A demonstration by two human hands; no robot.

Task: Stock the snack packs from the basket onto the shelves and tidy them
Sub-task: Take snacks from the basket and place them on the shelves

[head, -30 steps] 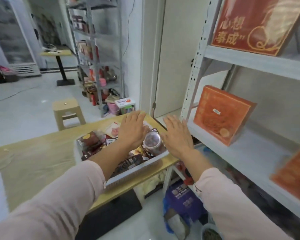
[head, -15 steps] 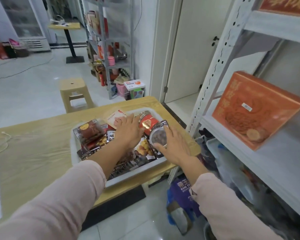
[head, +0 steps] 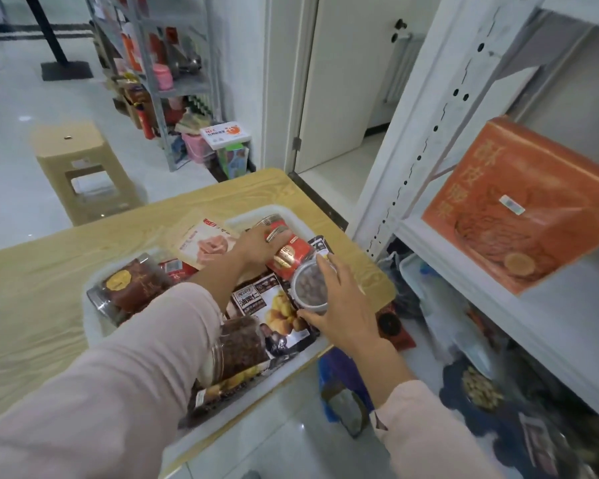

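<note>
Reaching into the white basket (head: 284, 210), the left hand (head: 253, 245) clasped the red can (head: 286, 252) at its far end while the right hand (head: 339, 305) cupped the clear jar (head: 308, 285) beside it, apparently to lift 2 packs shelfward.

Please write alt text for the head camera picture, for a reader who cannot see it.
A person's left hand rests on a red can and the right hand grips a clear round tub, both in a white basket of snack packs on a wooden table. To the right, a white shelf holds an orange box.
</note>
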